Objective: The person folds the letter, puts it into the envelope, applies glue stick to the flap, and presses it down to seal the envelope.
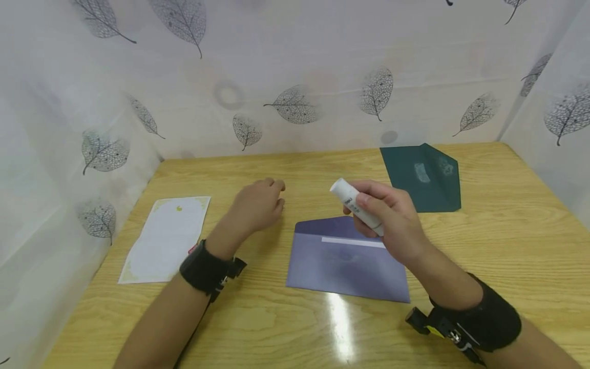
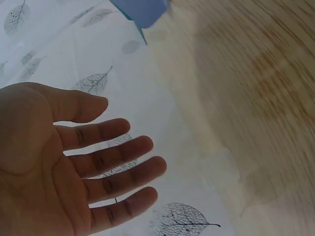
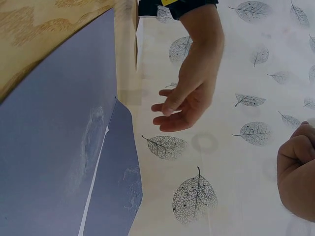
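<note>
My right hand [image 1: 400, 219] grips a white glue stick [image 1: 356, 205] over the upper right part of a purple envelope [image 1: 338, 274]. In the right wrist view the envelope's flap [image 3: 123, 147] is folded open, with whitish glue smears on flap and body. A white strip [image 1: 341, 240] shows along its opening. To the left of the envelope my left hand [image 1: 258, 205] hovers above the table, holding nothing. Its fingers [image 2: 120, 155] are loosely spread in the left wrist view.
A dark green envelope [image 1: 405, 161] with pale smears lies at the back right. White letter paper [image 1: 170, 230] with a gold border lies at the left, near a small red thing [image 1: 192, 248] partly hidden by the left wrist. A leaf-print curtain [image 1: 313, 51] hangs behind the wooden table [image 1: 267, 333].
</note>
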A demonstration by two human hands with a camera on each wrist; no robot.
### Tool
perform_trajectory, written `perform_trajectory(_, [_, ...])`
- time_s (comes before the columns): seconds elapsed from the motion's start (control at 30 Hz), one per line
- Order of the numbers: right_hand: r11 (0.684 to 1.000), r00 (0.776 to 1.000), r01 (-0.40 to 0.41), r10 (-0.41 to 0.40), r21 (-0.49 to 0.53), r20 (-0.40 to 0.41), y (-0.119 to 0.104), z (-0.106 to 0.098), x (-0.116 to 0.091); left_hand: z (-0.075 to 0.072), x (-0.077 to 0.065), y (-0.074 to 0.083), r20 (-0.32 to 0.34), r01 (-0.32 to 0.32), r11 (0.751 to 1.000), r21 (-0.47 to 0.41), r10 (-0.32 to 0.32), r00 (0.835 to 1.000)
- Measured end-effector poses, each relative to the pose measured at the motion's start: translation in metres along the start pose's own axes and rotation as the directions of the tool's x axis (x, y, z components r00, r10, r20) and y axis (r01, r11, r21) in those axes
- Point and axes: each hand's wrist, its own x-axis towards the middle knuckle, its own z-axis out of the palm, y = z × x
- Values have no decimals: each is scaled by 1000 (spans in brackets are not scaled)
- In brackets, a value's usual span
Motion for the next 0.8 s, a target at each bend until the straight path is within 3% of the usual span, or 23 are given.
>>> perform_trajectory(0.13, [1000, 1000, 10, -10, -22, 11, 0, 0, 0, 4, 3, -7, 114, 78, 997, 1, -77, 990])
perform_trajectory(0.3, [1000, 999, 27, -26, -3, 25, 2, 0, 0, 9, 5, -16, 226, 162, 987, -10, -155, 962])
perform_trajectory(0.43, [999, 998, 44, -44, 18, 39, 3, 1, 0, 14, 7, -24, 248, 187, 982, -27, -175, 953])
perform_trajectory(0.8, [998, 997, 59, -59, 9, 53, 4, 1, 1, 20, 11, -33, 250, 184, 978, -97, -155, 956])
